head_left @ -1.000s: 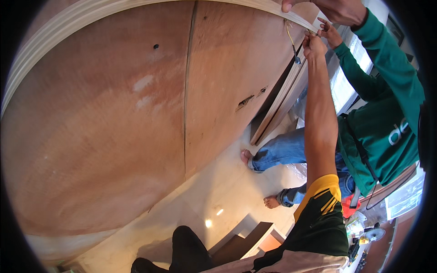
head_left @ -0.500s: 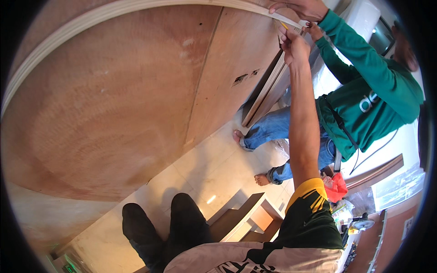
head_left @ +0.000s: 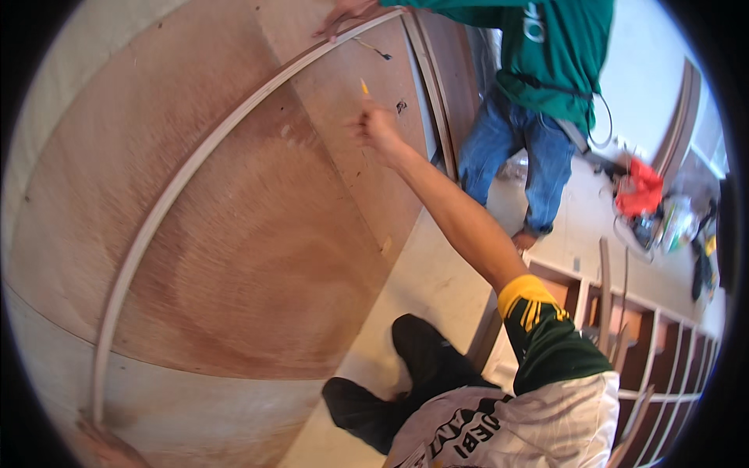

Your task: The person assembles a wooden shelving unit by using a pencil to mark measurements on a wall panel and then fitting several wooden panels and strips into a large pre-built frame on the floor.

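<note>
My right hand [head_left: 376, 131], blurred by motion, is raised in front of a large reddish plywood panel [head_left: 234, 242]. It is closed around a yellow pencil [head_left: 364, 88] whose end points up. A long pale wooden strip [head_left: 168, 195] lies across the panel, curved in this view. At the strip's lower-left end is my left hand [head_left: 109, 446], dim and partly cut off by the picture's rim, its fingers against the strip. A co-worker in a green top [head_left: 546, 54] has a hand [head_left: 347, 14] on the strip's upper end.
Upright boards [head_left: 433, 93] lean beside the panel near the co-worker's legs. On the floor to the right lies a wooden frame with compartments [head_left: 640, 343], with loose strips over it. A red bag [head_left: 640, 189] and other items sit farther right.
My right hand and the pencil have come away from the strip's upper end, down and left. The strip now crosses lower over the panel. My left hand has come into view.
</note>
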A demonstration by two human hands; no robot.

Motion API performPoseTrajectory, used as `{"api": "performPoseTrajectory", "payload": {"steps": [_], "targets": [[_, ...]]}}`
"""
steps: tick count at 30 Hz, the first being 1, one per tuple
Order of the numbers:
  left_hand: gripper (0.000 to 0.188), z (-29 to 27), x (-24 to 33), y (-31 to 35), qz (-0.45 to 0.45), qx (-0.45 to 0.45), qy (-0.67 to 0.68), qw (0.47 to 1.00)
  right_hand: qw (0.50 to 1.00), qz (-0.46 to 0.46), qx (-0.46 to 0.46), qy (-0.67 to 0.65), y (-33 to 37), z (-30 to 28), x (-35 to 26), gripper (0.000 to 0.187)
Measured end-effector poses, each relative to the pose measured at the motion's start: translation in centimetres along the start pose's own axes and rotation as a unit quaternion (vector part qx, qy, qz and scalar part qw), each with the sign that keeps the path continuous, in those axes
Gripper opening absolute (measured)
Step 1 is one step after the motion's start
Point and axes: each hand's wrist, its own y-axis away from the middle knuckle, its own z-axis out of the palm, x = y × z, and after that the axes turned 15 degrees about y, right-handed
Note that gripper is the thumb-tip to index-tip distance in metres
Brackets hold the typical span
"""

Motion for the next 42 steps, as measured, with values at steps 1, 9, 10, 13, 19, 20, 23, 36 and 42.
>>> {"api": "performPoseTrajectory", "payload": {"steps": [1, 9, 10, 13, 19, 20, 23, 36, 42], "targets": [[0.044, 0.3, 0.2, 0.1, -0.016, -0.012, 0.012, 1.000, 1.000, -0.021, -0.011, -0.002, 0.1, 1.9, -1.1, 0.045], [0.049, -3.2, 3.3, 0.2, -0.023, -0.077, 0.099, 0.992, 0.991, -0.095, 0.089, -0.022, -0.4, 16.3, -7.7, 0.055], [0.051, -3.8, 3.7, 0.0, -0.004, -0.083, 0.085, 0.993, 0.993, -0.072, 0.088, -0.002, -0.7, 17.0, -7.4, 0.051], [0.052, -5.4, 5.0, 0.3, 0.039, -0.130, 0.091, 0.987, 0.977, -0.079, 0.152, 0.130, -1.9, 17.9, -5.7, 0.050], [0.063, -10.0, 9.4, 3.7, 0.015, -0.223, 0.195, 0.955, 0.997, -0.041, 0.066, -0.012, -1.3, 14.7, -1.2, 0.035], [0.068, -10.8, 10.3, 4.2, 0.062, -0.233, 0.182, 0.953, 0.997, -0.048, 0.048, -0.037, -0.6, 13.9, -0.5, 0.033], [0.071, -12.8, 12.5, 6.7, -0.025, -0.326, 0.307, 0.894, 0.996, -0.053, 0.022, -0.070, 2.0, 11.6, 1.2, 0.030], [0.019, -17.0, 21.5, 29.0, -0.345, -0.493, 0.571, 0.559, 0.825, 0.066, -0.121, 0.548, 17.1, -8.2, 0.8, 0.053], [0.033, -19.3, 26.8, 24.3, -0.603, -0.527, 0.541, 0.258, 0.960, -0.128, -0.073, 0.237, 4.6, -7.4, -2.1, 0.043]]}}
